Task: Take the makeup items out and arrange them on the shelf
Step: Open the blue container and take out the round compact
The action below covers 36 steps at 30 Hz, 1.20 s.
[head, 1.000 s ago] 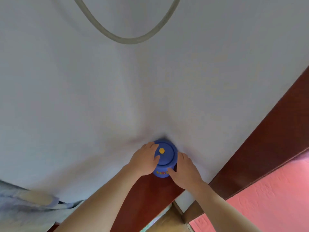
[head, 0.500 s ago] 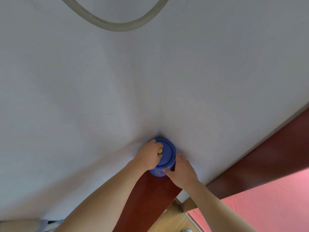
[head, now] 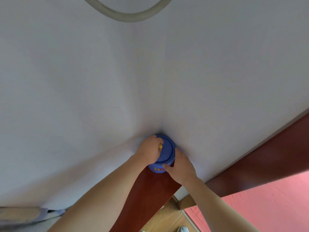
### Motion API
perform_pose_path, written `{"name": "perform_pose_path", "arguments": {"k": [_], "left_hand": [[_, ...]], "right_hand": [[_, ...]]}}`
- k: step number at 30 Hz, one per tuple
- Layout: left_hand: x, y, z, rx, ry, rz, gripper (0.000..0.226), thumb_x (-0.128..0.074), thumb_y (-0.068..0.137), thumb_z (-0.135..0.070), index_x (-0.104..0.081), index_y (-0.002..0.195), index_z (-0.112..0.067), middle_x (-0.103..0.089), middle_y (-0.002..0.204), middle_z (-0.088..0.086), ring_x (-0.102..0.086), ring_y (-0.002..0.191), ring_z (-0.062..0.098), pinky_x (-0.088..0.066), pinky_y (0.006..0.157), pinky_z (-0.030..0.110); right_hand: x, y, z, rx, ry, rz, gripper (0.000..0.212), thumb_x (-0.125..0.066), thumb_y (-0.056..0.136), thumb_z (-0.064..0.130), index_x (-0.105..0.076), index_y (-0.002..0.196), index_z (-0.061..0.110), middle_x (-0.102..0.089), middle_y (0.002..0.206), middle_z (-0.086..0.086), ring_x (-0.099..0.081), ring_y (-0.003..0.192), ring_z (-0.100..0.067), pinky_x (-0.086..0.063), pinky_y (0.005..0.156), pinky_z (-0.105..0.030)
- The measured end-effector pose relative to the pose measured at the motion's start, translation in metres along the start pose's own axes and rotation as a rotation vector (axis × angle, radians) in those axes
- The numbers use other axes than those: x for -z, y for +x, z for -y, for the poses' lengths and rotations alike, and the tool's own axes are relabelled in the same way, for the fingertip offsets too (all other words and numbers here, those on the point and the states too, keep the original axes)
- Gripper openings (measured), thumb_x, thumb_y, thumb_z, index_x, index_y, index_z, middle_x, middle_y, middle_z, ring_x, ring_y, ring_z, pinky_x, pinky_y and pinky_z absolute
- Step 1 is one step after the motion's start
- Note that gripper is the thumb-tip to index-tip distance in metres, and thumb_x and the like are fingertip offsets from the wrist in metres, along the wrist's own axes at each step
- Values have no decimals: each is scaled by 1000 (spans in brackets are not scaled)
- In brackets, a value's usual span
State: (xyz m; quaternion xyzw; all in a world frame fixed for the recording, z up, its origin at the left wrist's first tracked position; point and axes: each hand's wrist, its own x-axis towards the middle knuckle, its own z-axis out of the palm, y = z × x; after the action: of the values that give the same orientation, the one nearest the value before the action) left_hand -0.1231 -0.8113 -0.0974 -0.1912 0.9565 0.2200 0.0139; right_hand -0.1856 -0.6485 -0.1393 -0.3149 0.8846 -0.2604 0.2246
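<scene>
Blue tub (head: 166,150) w/ lid on sits upright on a dark red wood ledge (head: 150,190), pushed into the corner where two white walls (head: 100,81) meet. Yellow letters on its front, too small to read.

L hand (head: 148,152) lies over the lid's left half, fingers curled and pinching the yellow knob (head: 160,146) at lid centre; only a bit of knob shows.

R hand (head: 181,166) grips the tub's right side: thumb pressed on the front just under the lid rim, other fingers curl round the far side, mostly hidden.

Elsewhere: grey hose (head: 128,15) loops on the wall up top; pale cloth (head: 25,215) bottom left; pink cover (head: 267,206) bottom right; wood floor (head: 167,216) below, w/ a shoe tip (head: 183,229) at the frame edge.
</scene>
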Motion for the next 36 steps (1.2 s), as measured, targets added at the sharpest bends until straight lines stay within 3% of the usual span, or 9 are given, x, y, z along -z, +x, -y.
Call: {"name": "perform_pose_path", "arguments": {"k": [4,8,12,17,23,26,36], "left_hand": [[6,-3,-1,24,-15,-53,26,-49,96,-15,-65,117,-13,-59,110,11,-58,91,28,-40,71,32],[13,-13,2,37,-73,-101,27,-51,95,-15,-65,118,-13,-61,114,9,-59,97,29,-49,82,39],[16,-33,1,87,-103,-179,21,-52,93,-13,-67,108,-14,-59,103,5,-59,88,26,-50,76,39],[17,-62,13,141,-162,-235,18,-55,92,-16,-65,106,-19,-53,94,-3,-54,78,18,-40,68,27],[18,-95,36,235,-148,-263,21,-52,90,-13,-67,104,-18,-58,94,1,-56,79,20,-48,70,35],[12,-107,49,298,-134,-231,24,-51,86,-7,-68,99,-17,-59,94,2,-55,80,20,-43,67,30],[-40,-104,64,378,-95,-87,31,-49,93,-9,-67,117,-14,-60,113,9,-61,95,26,-39,74,26]], "right_hand": [[3,0,0,4,-19,25,83,-62,79,58,-30,147,22,-49,139,2,-46,124,-18,-46,99,-36],[4,0,-1,14,-4,28,79,-65,78,55,-35,144,24,-50,136,2,-48,121,-19,-46,98,-37],[4,0,-1,-3,15,29,88,-57,70,65,-35,143,22,-51,135,0,-50,121,-21,-48,96,-40],[5,-1,2,13,-35,57,93,-64,84,54,-18,154,13,-35,152,-8,-38,136,-26,-39,108,-40],[5,-2,2,30,-73,67,93,-62,89,52,-11,155,11,-27,157,-10,-32,141,-25,-34,111,-37],[6,-2,1,34,-56,72,94,-63,88,50,-11,155,10,-28,157,-11,-31,141,-26,-32,111,-37],[8,1,2,20,-81,92,94,-64,88,49,-11,155,10,-27,157,-11,-31,142,-25,-32,112,-37]]}}
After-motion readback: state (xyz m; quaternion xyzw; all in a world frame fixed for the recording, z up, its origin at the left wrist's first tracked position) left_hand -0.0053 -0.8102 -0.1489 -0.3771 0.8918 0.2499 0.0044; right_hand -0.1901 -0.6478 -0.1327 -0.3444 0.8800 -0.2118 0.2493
